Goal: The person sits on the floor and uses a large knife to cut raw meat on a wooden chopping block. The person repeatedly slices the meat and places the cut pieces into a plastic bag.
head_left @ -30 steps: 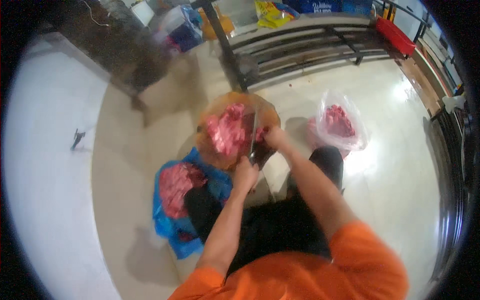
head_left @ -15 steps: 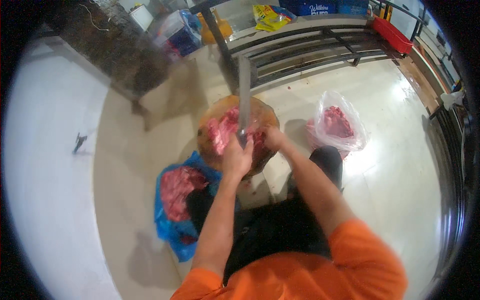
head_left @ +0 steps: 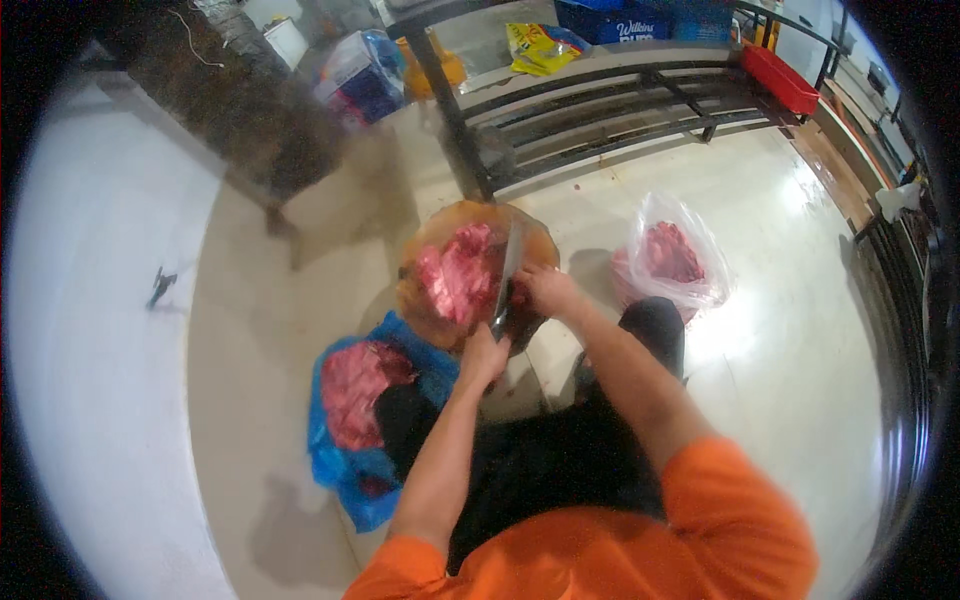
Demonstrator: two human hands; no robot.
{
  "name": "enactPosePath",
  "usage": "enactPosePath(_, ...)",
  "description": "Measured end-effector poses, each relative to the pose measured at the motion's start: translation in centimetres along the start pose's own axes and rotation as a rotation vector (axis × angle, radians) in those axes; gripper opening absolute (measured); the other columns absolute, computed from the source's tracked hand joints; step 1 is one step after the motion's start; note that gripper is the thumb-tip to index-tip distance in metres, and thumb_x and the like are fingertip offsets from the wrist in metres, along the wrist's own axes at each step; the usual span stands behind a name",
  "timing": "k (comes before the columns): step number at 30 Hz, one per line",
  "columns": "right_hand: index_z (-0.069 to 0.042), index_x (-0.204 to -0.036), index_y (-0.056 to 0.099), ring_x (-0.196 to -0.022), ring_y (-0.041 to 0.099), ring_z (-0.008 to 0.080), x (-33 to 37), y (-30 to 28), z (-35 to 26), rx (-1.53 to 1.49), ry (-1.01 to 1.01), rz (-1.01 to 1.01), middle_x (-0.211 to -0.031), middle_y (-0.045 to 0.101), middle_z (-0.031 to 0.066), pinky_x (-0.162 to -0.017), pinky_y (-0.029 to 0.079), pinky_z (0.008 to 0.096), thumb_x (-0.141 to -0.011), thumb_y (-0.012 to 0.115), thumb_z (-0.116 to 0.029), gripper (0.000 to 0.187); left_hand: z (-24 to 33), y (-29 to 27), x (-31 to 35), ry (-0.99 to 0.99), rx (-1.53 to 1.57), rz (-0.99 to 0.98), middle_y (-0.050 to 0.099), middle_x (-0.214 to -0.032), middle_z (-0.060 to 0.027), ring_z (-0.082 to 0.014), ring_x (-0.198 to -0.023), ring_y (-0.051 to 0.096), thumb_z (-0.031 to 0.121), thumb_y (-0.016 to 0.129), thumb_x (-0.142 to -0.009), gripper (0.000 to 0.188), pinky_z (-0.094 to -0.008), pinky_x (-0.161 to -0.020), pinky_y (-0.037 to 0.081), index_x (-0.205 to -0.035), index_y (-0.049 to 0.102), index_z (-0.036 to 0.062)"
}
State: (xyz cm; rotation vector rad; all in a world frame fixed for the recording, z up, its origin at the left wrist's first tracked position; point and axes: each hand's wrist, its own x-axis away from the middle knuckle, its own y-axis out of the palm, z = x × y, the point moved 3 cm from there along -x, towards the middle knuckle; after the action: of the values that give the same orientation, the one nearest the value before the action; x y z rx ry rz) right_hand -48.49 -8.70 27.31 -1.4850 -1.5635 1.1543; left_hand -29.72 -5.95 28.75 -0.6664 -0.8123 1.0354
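A round wooden chopping board sits on the floor before me, with a heap of pink raw meat on its middle and left. My left hand is closed around the handle of a long knife at the board's near edge. Its blade points away from me, between the heap and my right hand. At the board's right side, the fingers of my right hand are curled on a darker red piece of meat, mostly hidden beside the blade.
Left of my knee, a blue plastic bag lies spread under a large slab of meat. A clear plastic bag of red meat stands at the right. Beyond the board is a black metal rack with a red tray.
The knife and my left hand have come down toward me, and the blade has tilted to the right. My right hand has shifted slightly nearer to me.
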Motion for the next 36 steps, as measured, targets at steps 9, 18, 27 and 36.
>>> enactPosePath(9, -0.011, -0.117, 0.057, -0.095, 0.063, 0.0393, -0.8, 0.8, 1.3, -0.095, 0.038, -0.148, -0.104, 0.065, 0.0189, -0.081, 0.052, 0.0478, -0.076, 0.06, -0.006, 0.042, -0.6, 1.1, -2.6, 0.031, 0.047, -0.012, 0.059, -0.107, -0.0349, -0.0477, -0.102, 0.058, 0.026, 0.062, -0.086, 0.047, -0.0504, -0.09, 0.046, -0.116, 0.048, -0.0083)
enactPosePath(18, -0.003, -0.108, 0.059, -0.089, 0.064, 0.0404, -0.1, 1.7, 3.4, -0.167, 0.01, 0.086, -0.097, 0.066, 0.021, -0.078, 0.053, 0.0471, -0.074, 0.061, -0.008, 0.034, 4.7, -4.2, -1.0, 0.434, 0.085, 0.433, 0.062, -0.101, -0.0297, -0.0447, -0.095, 0.06, 0.029, 0.062, -0.088, 0.043, -0.0491, -0.079, 0.048, -0.114, 0.048, -0.0026)
enactPosePath(27, -0.004, -0.099, 0.064, -0.085, 0.065, 0.0393, -0.5, 0.8, 2.6, -0.163, 0.191, -0.014, -0.089, 0.067, 0.0212, -0.077, 0.052, 0.0463, -0.077, 0.065, -0.016, 0.025, -1.4, 0.6, -2.0, 0.174, -0.097, 0.099, 0.063, -0.1, -0.0298, -0.0458, -0.097, 0.06, 0.029, 0.061, -0.086, 0.04, -0.0497, -0.081, 0.048, -0.109, 0.052, -0.0024)
enactPosePath(36, -0.004, -0.093, 0.069, -0.081, 0.066, 0.0368, -0.9, 1.4, 3.9, -0.401, 0.293, 0.12, -0.086, 0.067, 0.0207, -0.071, 0.053, 0.0437, -0.077, 0.07, -0.029, 0.03, 1.0, -1.4, 0.9, 0.127, 0.106, 0.132, 0.065, -0.096, -0.0278, -0.0454, -0.093, 0.062, 0.028, 0.063, -0.085, 0.045, -0.0498, -0.082, 0.048, -0.115, 0.051, -0.0034)
